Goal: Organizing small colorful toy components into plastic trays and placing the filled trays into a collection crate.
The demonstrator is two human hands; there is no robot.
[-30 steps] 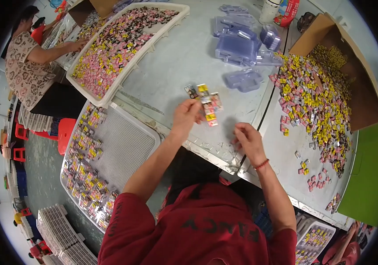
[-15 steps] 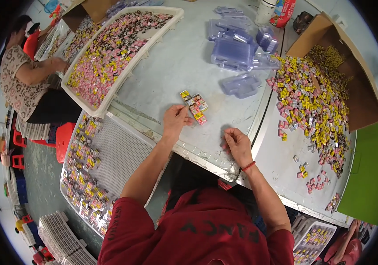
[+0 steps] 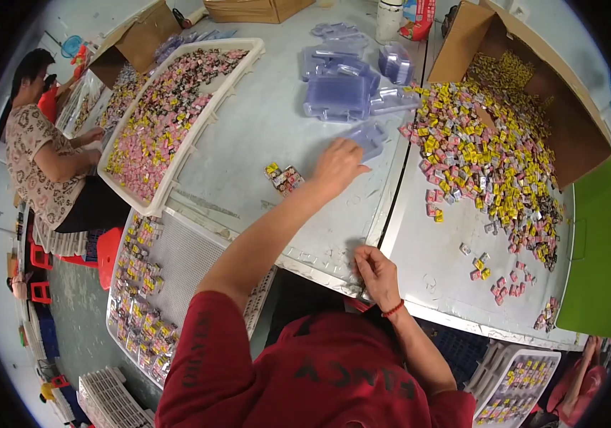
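Note:
My left hand (image 3: 339, 170) reaches across the table to the near edge of a clear plastic blister tray (image 3: 371, 140). Its fingers bend down at the tray and its thumb stands apart; whether they grip the tray is hidden. By the table's front edge my right hand (image 3: 377, 272) is closed, with curled fingers that hide anything inside. A small cluster of pink, yellow and dark boxes (image 3: 289, 180) lies left of my left hand, partly covered by the forearm. Farther back are stacked clear blister trays (image 3: 337, 96).
Loose little boxes (image 3: 476, 143) spill from a cardboard carton (image 3: 578, 132) at right. A white tray (image 3: 170, 187) of similar boxes stands at left, above a mesh tray (image 3: 177, 246) with filled packs. A co-worker (image 3: 41, 157) sits at far left. A table seam (image 3: 391, 214) runs between the hands and carton.
My left hand has left the box cluster and moved away from me and right, to the clear tray. My right hand stays near the edge, its fingers more curled. The view has shifted.

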